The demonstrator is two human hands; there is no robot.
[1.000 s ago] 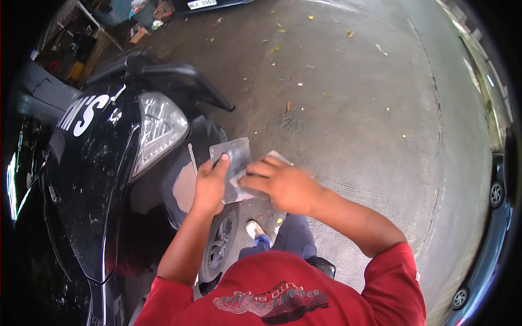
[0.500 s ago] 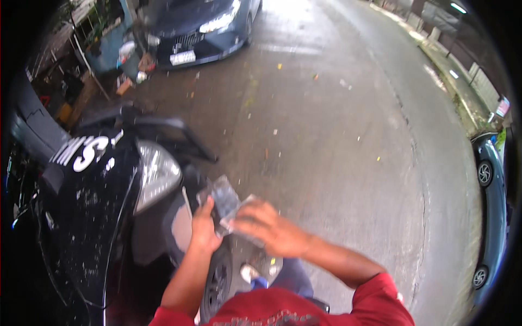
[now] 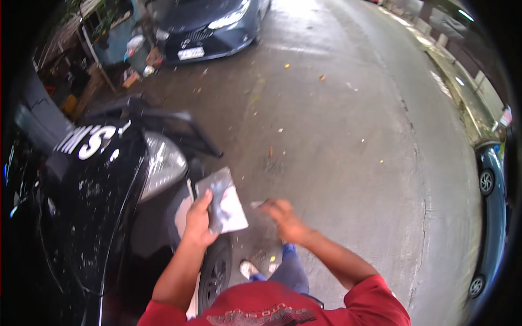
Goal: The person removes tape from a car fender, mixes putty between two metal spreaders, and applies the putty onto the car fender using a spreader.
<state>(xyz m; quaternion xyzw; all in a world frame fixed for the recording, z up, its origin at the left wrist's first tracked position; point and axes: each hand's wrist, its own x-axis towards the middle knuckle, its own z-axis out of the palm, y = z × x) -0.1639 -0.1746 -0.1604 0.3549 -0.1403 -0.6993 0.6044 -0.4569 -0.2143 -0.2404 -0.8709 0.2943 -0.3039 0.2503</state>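
Observation:
My left hand (image 3: 200,220) grips a flat rectangular board (image 3: 220,195), thumb on top and fingers underneath. Its surface is grey and smeared on one side, with a white area toward the right corner. My right hand (image 3: 288,220), blurred a little, is apart from the board, to its right. Its fingers pinch a small pale thin piece (image 3: 255,205), too small to name. Close to my left hand is the black car (image 3: 109,228), with a clear headlight (image 3: 164,168) and a pale pinkish patch (image 3: 182,214) on the panel beside the wheel.
A loose black trim panel (image 3: 185,127) juts out ahead of the black car. A dark car (image 3: 217,32) is parked farther ahead, beside clutter (image 3: 136,73) at the left. A blue-grey car (image 3: 492,217) stands at the far right. Small litter dots the wet concrete road (image 3: 337,141).
My right hand has moved right, off the board, and more of the board's white area shows. My left hand still holds the board, which has turned to face up more fully.

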